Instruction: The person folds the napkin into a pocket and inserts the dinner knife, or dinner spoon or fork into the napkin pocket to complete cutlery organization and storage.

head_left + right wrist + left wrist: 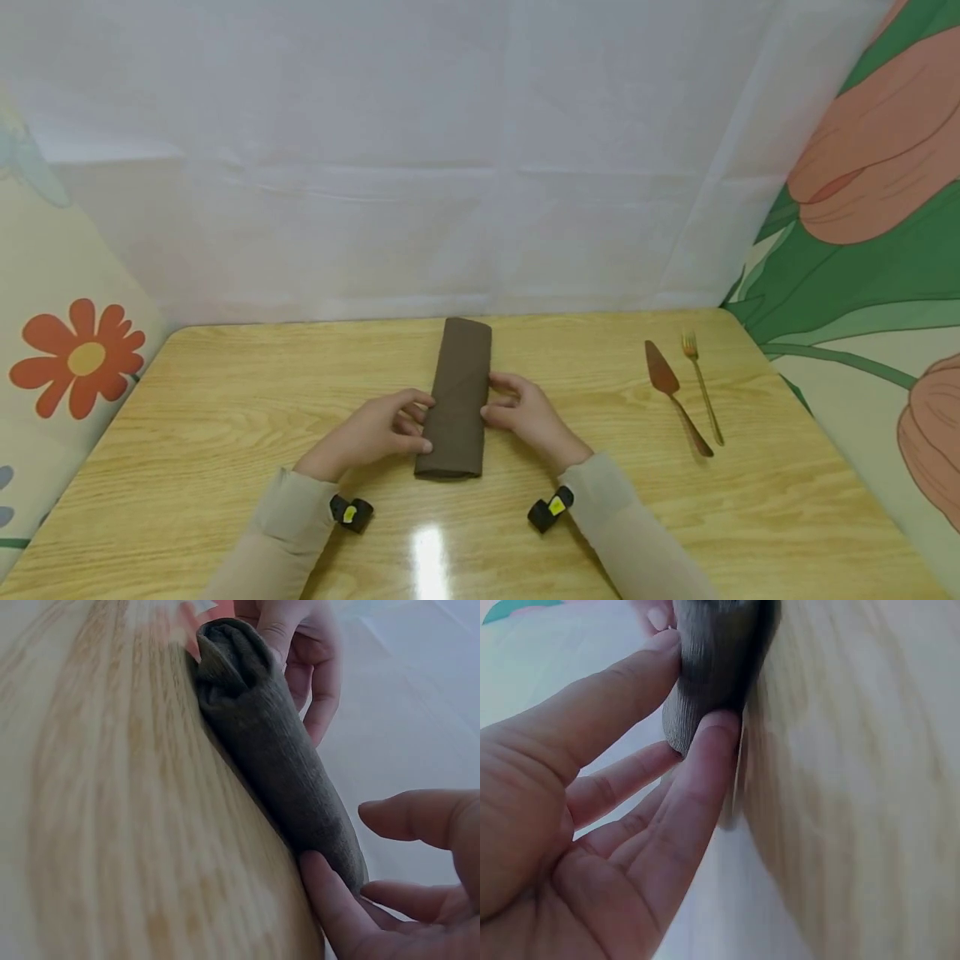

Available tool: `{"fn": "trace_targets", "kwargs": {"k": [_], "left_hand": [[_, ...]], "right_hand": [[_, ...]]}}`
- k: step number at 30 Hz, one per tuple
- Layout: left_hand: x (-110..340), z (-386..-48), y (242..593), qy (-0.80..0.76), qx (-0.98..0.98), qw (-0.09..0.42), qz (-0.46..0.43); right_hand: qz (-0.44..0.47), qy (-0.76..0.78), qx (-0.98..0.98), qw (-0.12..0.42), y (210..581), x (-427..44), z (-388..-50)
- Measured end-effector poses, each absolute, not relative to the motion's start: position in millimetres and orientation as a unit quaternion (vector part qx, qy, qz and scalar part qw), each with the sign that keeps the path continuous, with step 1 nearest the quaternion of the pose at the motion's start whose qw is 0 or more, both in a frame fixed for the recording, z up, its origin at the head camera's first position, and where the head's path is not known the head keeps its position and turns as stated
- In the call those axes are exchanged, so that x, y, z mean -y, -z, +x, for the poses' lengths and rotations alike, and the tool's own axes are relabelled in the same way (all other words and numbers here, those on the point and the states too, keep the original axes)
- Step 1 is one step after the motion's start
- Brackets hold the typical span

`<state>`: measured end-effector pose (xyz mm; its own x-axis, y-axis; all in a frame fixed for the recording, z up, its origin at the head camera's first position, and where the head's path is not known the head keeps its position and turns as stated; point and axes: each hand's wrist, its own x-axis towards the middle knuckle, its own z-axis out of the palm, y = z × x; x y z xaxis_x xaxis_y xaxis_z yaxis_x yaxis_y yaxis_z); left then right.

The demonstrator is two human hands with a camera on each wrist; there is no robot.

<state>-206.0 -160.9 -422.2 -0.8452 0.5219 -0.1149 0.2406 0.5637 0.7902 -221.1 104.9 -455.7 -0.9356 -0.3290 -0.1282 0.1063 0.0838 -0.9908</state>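
A dark brown cloth [459,392], folded into a long narrow roll, lies lengthwise on the table in front of me. From its left side my left hand [375,429] touches the edge with thumb and fingertips, the fingers loosely bent. My right hand [534,417] is at the opposite edge. In the right wrist view, fingertips [319,866] of that hand rest against the roll low by the tabletop, while its thumb [405,814] stands apart from the cloth. The rolled layers show at the near end of the cloth [236,660].
On the right of the wood-grain table [225,400] lie a cake server [663,375] and a gold-coloured fork [703,387], side by side. A white sheet [375,167] hangs behind the table. Panels with painted flowers stand left and right.
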Motion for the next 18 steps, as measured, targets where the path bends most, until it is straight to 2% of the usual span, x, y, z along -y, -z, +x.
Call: {"fn": "trace_targets", "kwargs": {"k": [11,18], "left_hand": [[157.6,-204.0,422.4,-0.413,-0.864,0.172,0.229],[158.1,-203.6,420.4,-0.398,-0.872,0.149,0.244]], "right_hand": [[-0.101,0.664,-0.724,0.156,456.7,-105.2,-222.7],[-0.123,0.650,-0.734,0.153,456.7,-105.7,-223.3]]}}
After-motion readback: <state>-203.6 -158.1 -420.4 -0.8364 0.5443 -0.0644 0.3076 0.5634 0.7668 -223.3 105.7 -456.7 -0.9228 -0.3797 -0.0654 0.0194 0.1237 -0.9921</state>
